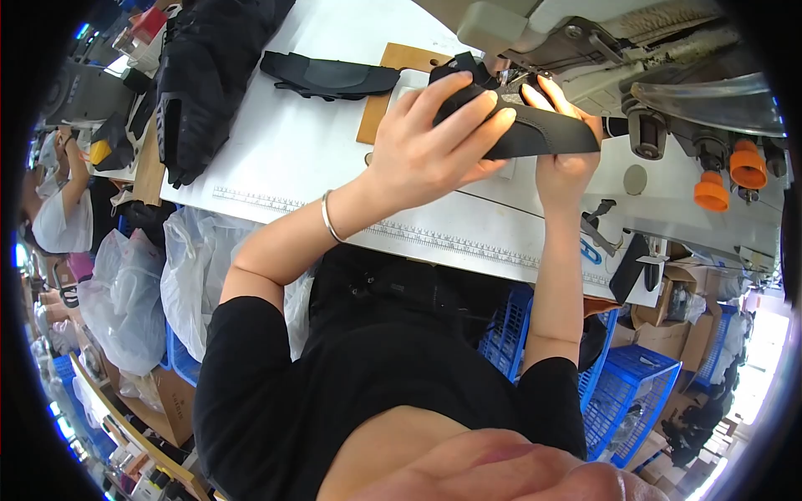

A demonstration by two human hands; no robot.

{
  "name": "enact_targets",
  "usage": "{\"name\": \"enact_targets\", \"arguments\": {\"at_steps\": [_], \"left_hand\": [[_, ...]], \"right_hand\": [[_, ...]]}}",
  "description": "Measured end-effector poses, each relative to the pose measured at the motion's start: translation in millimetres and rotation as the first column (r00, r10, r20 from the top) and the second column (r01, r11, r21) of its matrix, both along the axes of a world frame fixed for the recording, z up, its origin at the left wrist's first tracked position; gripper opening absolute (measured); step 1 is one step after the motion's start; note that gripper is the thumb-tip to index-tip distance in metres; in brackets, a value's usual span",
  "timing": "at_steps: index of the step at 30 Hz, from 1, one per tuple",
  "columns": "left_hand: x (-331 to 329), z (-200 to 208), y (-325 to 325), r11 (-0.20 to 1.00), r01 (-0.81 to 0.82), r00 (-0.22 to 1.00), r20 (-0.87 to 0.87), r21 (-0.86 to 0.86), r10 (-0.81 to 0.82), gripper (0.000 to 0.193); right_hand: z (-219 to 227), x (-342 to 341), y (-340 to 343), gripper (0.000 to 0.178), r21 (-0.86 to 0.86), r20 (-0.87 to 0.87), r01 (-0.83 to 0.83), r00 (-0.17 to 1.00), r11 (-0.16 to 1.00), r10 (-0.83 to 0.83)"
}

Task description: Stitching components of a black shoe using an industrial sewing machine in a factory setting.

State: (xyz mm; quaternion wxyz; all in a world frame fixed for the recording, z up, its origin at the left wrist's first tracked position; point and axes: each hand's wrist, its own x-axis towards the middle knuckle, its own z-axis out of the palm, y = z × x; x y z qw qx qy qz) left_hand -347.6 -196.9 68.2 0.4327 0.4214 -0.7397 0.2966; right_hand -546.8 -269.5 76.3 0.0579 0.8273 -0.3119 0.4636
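Black padded strap piece [551, 132] is held up at the sewing machine [576, 37], above the white worktable [251, 154]. Left hand [434, 146] grasps its left part, fingers laid over the top; right hand [568, 159] grips its right end. Left of them, a similar black piece [330, 77] lies partly on a brown board [372, 121].

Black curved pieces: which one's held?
The black curved piece by the sewing machine, in the left hand and right hand; the other piece lies on the table.
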Motion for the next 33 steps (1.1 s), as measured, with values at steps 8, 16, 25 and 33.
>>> {"name": "enact_targets", "arguments": {"at_steps": [8,16,25,33], "left_hand": [[-15,-5,0,0.989,-0.112,0.994,-0.028,-0.098,0.11,0.047],[-21,-6,-1,0.987,-0.127,0.991,-0.044,-0.102,0.123,0.045],[-23,-8,-2,0.979,-0.166,0.986,-0.054,-0.119,0.161,0.045],[-26,-10,0,0.985,-0.152,0.983,-0.113,-0.077,0.143,0.038]], "right_hand": [[5,-2,-20,0.053,0.098,0.114,-0.201,0.975,0.975,0.19],[5,-9,-17,0.042,0.094,0.018,-0.129,0.992,0.987,0.128],[-18,-25,-37,0.023,0.1,-0.012,-0.063,0.998,0.993,0.065],[-8,-21,-36,0.032,0.145,-0.015,-0.128,0.991,0.981,0.132]]}}
